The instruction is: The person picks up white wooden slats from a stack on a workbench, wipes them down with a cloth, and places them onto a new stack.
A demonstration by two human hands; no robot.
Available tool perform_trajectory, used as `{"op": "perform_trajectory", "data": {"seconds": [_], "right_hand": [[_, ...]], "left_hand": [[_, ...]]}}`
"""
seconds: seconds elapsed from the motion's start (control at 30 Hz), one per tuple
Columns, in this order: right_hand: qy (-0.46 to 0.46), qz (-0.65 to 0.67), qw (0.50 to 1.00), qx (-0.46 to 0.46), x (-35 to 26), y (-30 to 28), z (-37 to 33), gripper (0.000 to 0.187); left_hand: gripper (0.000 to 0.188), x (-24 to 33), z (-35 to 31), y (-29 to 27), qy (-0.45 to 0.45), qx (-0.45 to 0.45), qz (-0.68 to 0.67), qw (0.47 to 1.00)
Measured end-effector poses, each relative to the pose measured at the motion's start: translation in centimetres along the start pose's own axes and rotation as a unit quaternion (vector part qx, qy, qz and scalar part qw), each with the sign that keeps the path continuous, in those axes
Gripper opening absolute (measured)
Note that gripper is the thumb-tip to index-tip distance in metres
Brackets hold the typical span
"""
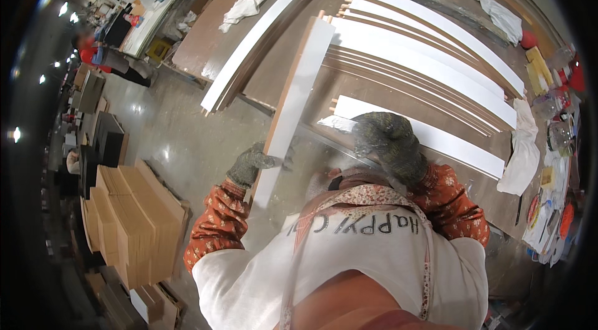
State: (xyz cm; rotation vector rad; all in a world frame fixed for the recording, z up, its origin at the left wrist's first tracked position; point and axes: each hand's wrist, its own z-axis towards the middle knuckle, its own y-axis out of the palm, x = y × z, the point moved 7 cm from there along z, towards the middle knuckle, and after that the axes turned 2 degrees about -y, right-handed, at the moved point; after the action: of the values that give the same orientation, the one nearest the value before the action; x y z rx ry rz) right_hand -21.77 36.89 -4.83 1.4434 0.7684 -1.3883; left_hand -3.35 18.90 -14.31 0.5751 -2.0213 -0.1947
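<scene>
My left hand (251, 164), in a dark grey knit glove, grips the lower part of a long white board (298, 90) with brown edges. The board slants up and away, its far end over the table and wooden pegs at its tip. My right hand (393, 146), gloved alike, is closed on a crumpled white cloth (337, 122) at the table's near edge. Its fingertips are partly hidden. Just beside that hand lies another white board (436, 138) with pegs at its left end.
Several white boards (430, 62) lie stacked on the brown table (274, 74), with another stack (258, 43) at its left. Cloths (249, 6) and bottles (560, 137) lie around. Flattened cardboard (137, 224) stands on the floor at left; a person (109, 59) stands farther back.
</scene>
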Motion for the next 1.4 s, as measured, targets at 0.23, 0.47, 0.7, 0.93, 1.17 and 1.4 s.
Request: {"op": "perform_trajectory", "data": {"seconds": [0.23, 0.47, 0.7, 0.93, 1.17, 1.4], "right_hand": [[-0.035, -0.011, 0.997, 0.073, 1.1, -0.7, 0.2, 0.025], [0.185, 0.020, 0.972, -0.145, 6.3, 6.6, 2.6, 0.024], [-0.413, -0.373, 0.826, -0.083, 1.4, 9.9, 8.9, 0.026], [-0.500, -0.414, 0.698, 0.303, -6.0, -11.9, 12.6, 0.025], [-0.401, -0.493, 0.728, 0.257, -6.6, -9.2, 5.7, 0.032], [-0.249, 0.220, 0.936, 0.118, -3.5, -9.3, 5.0, 0.028]], "left_hand": [[0.076, -1.6, -0.5, -0.6, -0.038, -0.024, -0.166, 0.985], [0.037, -1.8, -0.3, -1.6, -0.018, -0.006, -0.055, 0.998], [0.062, -5.4, -1.1, -2.8, -0.070, -0.041, -0.075, 0.994], [0.045, 0.3, -1.3, -0.4, 0.026, -0.108, 0.115, 0.987], [0.053, 2.4, 1.5, -8.1, 0.244, 0.121, 0.174, 0.946], [0.050, 4.2, 4.6, -7.5, 0.302, 0.091, 0.259, 0.913]]}}
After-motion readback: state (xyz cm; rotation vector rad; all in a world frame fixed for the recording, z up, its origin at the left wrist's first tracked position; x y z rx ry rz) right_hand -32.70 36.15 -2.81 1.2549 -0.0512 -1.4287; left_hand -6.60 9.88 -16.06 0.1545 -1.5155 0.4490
